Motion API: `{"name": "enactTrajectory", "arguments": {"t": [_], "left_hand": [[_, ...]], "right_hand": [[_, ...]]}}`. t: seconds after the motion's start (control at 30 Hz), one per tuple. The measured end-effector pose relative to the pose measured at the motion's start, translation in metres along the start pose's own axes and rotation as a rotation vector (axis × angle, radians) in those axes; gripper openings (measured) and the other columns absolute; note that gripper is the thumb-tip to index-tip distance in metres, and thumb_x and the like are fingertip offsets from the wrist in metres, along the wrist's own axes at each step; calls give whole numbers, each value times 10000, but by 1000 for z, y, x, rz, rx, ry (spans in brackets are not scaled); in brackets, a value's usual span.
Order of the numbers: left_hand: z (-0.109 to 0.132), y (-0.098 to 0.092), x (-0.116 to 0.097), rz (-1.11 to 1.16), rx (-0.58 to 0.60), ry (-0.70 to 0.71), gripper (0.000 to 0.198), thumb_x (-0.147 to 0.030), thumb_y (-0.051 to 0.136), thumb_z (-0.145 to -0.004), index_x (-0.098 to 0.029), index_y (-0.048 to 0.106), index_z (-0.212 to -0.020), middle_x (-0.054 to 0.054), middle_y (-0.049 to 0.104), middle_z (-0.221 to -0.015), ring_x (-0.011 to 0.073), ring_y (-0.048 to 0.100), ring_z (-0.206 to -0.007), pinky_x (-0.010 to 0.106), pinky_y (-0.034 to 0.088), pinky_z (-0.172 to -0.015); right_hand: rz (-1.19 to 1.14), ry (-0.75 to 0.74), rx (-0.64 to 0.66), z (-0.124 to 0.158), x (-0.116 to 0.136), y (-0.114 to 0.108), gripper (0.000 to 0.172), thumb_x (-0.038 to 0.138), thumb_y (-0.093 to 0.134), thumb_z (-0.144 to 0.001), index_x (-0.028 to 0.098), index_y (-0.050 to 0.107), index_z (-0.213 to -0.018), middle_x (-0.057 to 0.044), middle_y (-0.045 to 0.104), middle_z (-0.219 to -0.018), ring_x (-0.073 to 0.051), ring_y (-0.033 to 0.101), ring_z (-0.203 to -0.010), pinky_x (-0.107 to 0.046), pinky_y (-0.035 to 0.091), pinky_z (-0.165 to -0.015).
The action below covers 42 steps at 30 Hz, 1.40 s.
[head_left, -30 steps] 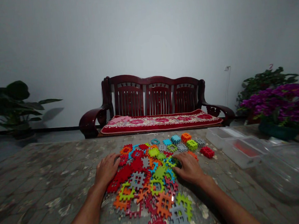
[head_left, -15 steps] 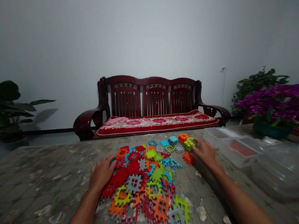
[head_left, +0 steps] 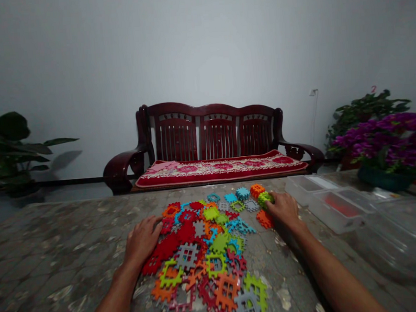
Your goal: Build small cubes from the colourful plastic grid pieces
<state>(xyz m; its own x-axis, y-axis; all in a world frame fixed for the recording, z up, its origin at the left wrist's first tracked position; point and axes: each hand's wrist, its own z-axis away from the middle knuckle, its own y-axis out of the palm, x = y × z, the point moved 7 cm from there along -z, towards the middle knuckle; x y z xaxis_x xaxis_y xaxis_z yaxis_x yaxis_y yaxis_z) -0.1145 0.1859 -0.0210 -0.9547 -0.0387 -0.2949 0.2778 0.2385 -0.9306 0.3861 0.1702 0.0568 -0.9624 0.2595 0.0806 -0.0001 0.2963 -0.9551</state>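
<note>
Interlocking plastic building pieces with notched edges lie in a spread pile on the table (head_left: 58,264). Flat red pieces (head_left: 168,248) are next to my left hand (head_left: 143,238), which rests at the pile's left side, fingers stretched out and holding nothing; its fingertips reach the pile's edge. At the back right my right hand (head_left: 283,208) has its thumb and fingers around a yellow-green notched block (head_left: 264,198). An orange notched block (head_left: 257,190) stands just behind it, and an orange piece (head_left: 264,219) lies in front. A blue block (head_left: 242,193) is to the left.
Clear plastic boxes (head_left: 336,208), one with something orange-red inside, stand at the right beside a clear lid or tub (head_left: 405,236). Purple flowers (head_left: 394,141) in a green pot are behind them. A wooden bench (head_left: 216,131) faces the table's far edge.
My right hand's fingers have closed in around the yellow-green block, covering more of it. My left hand stays in place. The view has shifted slightly.
</note>
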Motion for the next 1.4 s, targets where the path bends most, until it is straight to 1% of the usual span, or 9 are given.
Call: {"name": "enactTrajectory", "arguments": {"t": [0.3,0.5,0.6,0.7,0.83,0.97,1.13,1.27,1.4], "left_hand": [[1,-2,-2,12,19,-6,483,-404,355,-1020,-297,717,-1322,72,667,-1465,281,599,-1345,488,440,-1152],[1,-3,-3,35,1,12,481,-401,367,-1012,-286,729,-1308,86,681,-1442,291,612,-1328,513,444,-1147],[1,-2,-2,35,-15,9,467,-399,380,-1011,-295,737,-1293,76,685,-1438,285,614,-1324,500,447,-1145],[1,-2,-2,30,-14,14,468,-410,378,-1016,-298,737,-1295,72,676,-1452,289,616,-1322,498,449,-1142],[1,-3,-3,21,-21,10,448,-397,401,-1010,-309,738,-1291,55,688,-1438,271,625,-1313,463,456,-1137],[2,-4,-5,17,-4,14,458,-399,378,-1018,-301,727,-1298,55,681,-1449,263,618,-1323,459,446,-1146],[2,-3,-4,9,-9,8,459,-401,369,-1022,-308,723,-1298,56,685,-1445,253,605,-1339,447,438,-1150],[2,-2,-4,4,-15,13,460,-402,371,-1019,-314,726,-1299,57,687,-1439,247,605,-1338,442,435,-1152],[2,-2,-4,25,-22,15,463,-393,370,-1018,-299,730,-1294,70,684,-1442,259,617,-1311,459,441,-1141]], "right_hand": [[0,-24,34,3,2,1,358,341,535,-963,195,797,-1158,-153,786,-1104,-315,660,-1062,-381,431,-886],[-110,-50,-44,6,4,-5,401,319,570,-942,197,755,-1276,-150,756,-1256,-338,645,-1176,-415,452,-968],[-227,-119,-43,15,20,-4,394,267,572,-919,223,772,-1255,-113,767,-1256,-310,652,-1197,-406,460,-1023],[-332,-229,41,33,48,-1,388,269,582,-906,247,784,-1236,-75,780,-1241,-272,662,-1202,-371,460,-1049],[-309,-351,165,61,80,1,448,328,674,-842,269,770,-1276,-73,773,-1264,-293,655,-1209,-376,453,-1043],[-251,-391,194,73,88,1,532,347,718,-812,274,727,-1339,-88,748,-1319,-310,629,-1252,-387,424,-1069],[-231,-399,239,77,88,4,424,273,692,-803,251,771,-1219,-102,773,-1228,-278,673,-1153,-331,457,-972],[-218,-412,331,76,87,-4,328,194,662,-746,267,807,-1031,-57,808,-1091,-242,717,-1003,-287,463,-826],[-276,-335,404,67,79,-6,279,152,602,-757,264,811,-903,-15,819,-929,-203,731,-856,-256,436,-708]]}}
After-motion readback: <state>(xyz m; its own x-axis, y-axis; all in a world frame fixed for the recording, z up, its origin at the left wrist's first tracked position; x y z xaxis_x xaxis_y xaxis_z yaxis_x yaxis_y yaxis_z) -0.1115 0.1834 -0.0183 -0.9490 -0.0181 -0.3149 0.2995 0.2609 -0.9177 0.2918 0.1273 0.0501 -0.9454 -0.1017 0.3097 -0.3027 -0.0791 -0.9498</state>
